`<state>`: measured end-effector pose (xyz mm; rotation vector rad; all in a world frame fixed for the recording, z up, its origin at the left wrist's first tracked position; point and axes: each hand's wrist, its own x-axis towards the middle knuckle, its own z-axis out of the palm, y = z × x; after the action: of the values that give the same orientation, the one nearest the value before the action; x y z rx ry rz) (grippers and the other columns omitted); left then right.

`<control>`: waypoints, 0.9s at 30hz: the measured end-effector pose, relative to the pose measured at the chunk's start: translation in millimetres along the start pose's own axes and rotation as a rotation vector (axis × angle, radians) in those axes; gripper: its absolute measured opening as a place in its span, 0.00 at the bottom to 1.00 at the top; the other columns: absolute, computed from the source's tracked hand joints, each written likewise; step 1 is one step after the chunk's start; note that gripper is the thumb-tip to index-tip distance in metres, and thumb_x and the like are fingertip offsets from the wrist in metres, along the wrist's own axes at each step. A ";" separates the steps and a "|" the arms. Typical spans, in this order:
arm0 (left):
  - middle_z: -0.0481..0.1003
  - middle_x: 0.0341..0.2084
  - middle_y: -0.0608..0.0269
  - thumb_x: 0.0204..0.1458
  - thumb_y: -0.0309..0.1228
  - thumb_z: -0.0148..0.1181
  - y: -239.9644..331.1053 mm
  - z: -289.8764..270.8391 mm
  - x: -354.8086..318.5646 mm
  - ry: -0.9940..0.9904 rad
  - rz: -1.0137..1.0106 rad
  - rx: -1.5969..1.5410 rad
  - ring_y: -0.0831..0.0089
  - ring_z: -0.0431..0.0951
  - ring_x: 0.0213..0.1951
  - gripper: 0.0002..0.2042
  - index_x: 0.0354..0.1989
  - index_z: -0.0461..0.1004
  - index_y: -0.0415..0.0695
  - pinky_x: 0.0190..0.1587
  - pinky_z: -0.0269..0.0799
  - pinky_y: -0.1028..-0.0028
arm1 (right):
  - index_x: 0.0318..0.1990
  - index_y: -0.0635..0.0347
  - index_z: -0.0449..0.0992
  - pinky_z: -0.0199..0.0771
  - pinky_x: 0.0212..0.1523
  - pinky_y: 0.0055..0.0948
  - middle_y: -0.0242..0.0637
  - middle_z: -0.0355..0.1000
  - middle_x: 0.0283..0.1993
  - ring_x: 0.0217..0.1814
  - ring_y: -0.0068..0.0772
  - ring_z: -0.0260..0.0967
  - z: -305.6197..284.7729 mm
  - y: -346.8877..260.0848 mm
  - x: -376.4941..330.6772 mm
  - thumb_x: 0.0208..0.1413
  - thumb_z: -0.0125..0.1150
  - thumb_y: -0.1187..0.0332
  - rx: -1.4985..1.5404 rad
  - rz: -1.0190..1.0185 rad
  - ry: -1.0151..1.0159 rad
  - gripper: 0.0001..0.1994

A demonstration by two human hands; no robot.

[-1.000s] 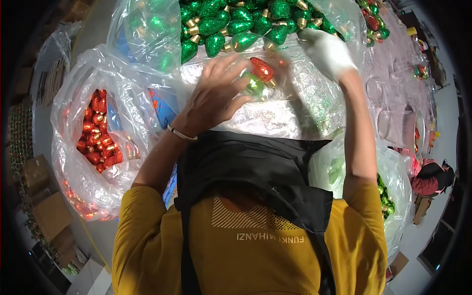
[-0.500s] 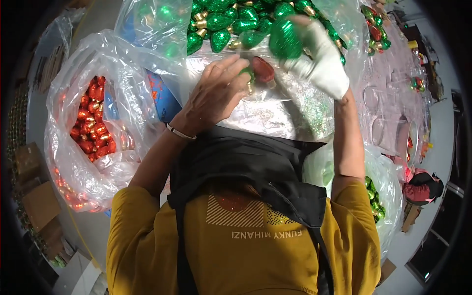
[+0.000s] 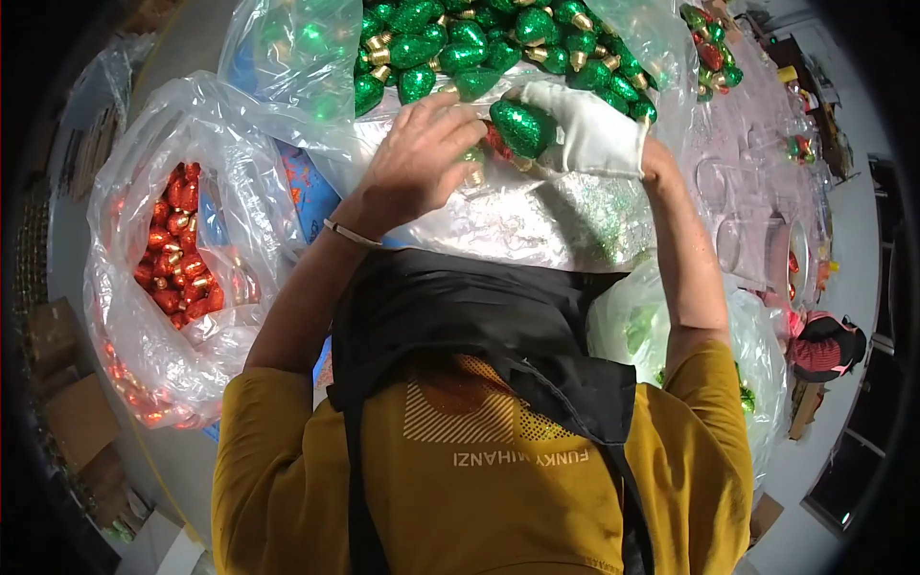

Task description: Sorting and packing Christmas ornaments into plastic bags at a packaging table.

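Note:
My right hand (image 3: 589, 129), in a white glove, is closed around a glittery green bulb-shaped ornament (image 3: 522, 129). Partly under that ornament, a red ornament (image 3: 497, 144) shows between my two hands. My bare left hand (image 3: 422, 158) has its fingers curled over another green ornament (image 3: 473, 165) with a gold cap, mostly covered by the fingers. Just beyond the left fingertips lies a duller green ornament (image 3: 475, 82). A large heap of green glitter ornaments (image 3: 467, 43) with gold caps spreads on clear plastic past both hands.
At the left stands an open clear plastic bag of red ornaments (image 3: 177, 254). A glitter-dusted silvery sheet (image 3: 517, 225) covers the work surface before me. Another bag (image 3: 757, 335) with green ornaments is at my right. Mixed red and green ornaments (image 3: 711, 57) lie at the far right.
My right hand has brought the green ornament down and left, closer to my left hand and over the red one. My left hand stays in nearly the same place.

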<state>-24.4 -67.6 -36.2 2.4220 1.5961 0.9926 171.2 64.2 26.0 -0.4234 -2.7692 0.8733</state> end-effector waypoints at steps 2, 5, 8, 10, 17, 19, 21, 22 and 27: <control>0.68 0.52 0.54 0.44 0.26 0.63 -0.9 -3.2 3.8 -0.007 -0.003 -0.028 0.54 0.61 0.60 0.17 0.45 0.71 0.40 0.58 0.60 0.60 | 0.46 0.62 0.74 0.73 0.36 0.33 0.47 0.75 0.37 0.34 0.40 0.74 -6.6 2.1 6.1 0.43 0.63 0.73 -0.179 0.026 -0.211 0.19; 0.70 0.49 0.53 0.44 0.24 0.63 -0.9 -6.2 4.4 -0.017 0.115 -0.199 0.53 0.65 0.57 0.12 0.38 0.72 0.39 0.57 0.62 0.60 | 0.47 0.63 0.73 0.74 0.40 0.35 0.50 0.75 0.38 0.39 0.45 0.74 -20.0 -2.3 21.3 0.46 0.61 0.72 -0.038 0.138 -0.305 0.17; 0.71 0.46 0.53 0.44 0.23 0.63 -1.2 -4.0 4.1 0.020 0.102 -0.257 0.52 0.67 0.55 0.10 0.36 0.72 0.38 0.55 0.63 0.60 | 0.45 0.63 0.74 0.74 0.41 0.37 0.52 0.74 0.38 0.40 0.49 0.74 -10.2 -1.8 27.0 0.48 0.59 0.71 -0.104 0.234 -0.408 0.15; 0.72 0.44 0.52 0.44 0.23 0.63 -3.8 -3.5 7.7 0.021 0.108 -0.288 0.52 0.68 0.54 0.09 0.35 0.72 0.38 0.55 0.64 0.61 | 0.41 0.62 0.75 0.73 0.39 0.40 0.52 0.75 0.34 0.38 0.51 0.74 1.8 -3.2 33.1 0.48 0.57 0.72 -0.381 0.304 -0.535 0.12; 0.73 0.39 0.53 0.43 0.22 0.63 -4.9 -0.8 16.2 0.028 0.095 -0.296 0.52 0.70 0.53 0.10 0.34 0.72 0.38 0.53 0.66 0.61 | 0.40 0.61 0.75 0.72 0.36 0.40 0.52 0.73 0.29 0.35 0.51 0.74 44.2 8.7 41.1 0.42 0.62 0.69 -0.357 0.018 -0.524 0.15; 0.73 0.39 0.53 0.43 0.22 0.63 -4.9 0.5 15.5 0.023 0.101 -0.301 0.52 0.71 0.52 0.10 0.34 0.72 0.38 0.52 0.66 0.61 | 0.40 0.61 0.75 0.72 0.35 0.40 0.52 0.73 0.29 0.34 0.51 0.73 38.8 8.0 37.7 0.42 0.62 0.69 -0.300 0.091 -0.525 0.15; 0.73 0.40 0.53 0.44 0.22 0.63 -4.4 1.3 11.8 0.014 0.102 -0.306 0.52 0.71 0.52 0.09 0.34 0.71 0.38 0.52 0.67 0.62 | 0.39 0.61 0.76 0.72 0.33 0.39 0.52 0.73 0.30 0.32 0.50 0.73 30.4 -0.1 35.0 0.42 0.62 0.67 -0.184 0.227 -0.528 0.14; 0.73 0.40 0.53 0.44 0.22 0.63 -3.4 1.5 11.4 0.020 0.098 -0.305 0.52 0.71 0.52 0.09 0.34 0.71 0.38 0.52 0.67 0.62 | 0.39 0.61 0.76 0.72 0.33 0.39 0.52 0.73 0.30 0.32 0.50 0.73 30.5 4.2 30.9 0.42 0.62 0.67 -0.188 0.224 -0.533 0.14; 0.73 0.37 0.54 0.44 0.23 0.62 0.5 -0.4 7.0 -0.004 0.091 -0.255 0.51 0.71 0.51 0.08 0.33 0.71 0.38 0.50 0.67 0.62 | 0.37 0.63 0.75 0.70 0.32 0.40 0.52 0.73 0.28 0.31 0.50 0.72 33.9 13.7 14.8 0.41 0.61 0.68 0.067 0.220 -0.191 0.13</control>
<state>-22.4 -62.0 -32.3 2.3370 1.2778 1.1273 150.7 62.0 -7.6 -0.6764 -2.8936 1.1073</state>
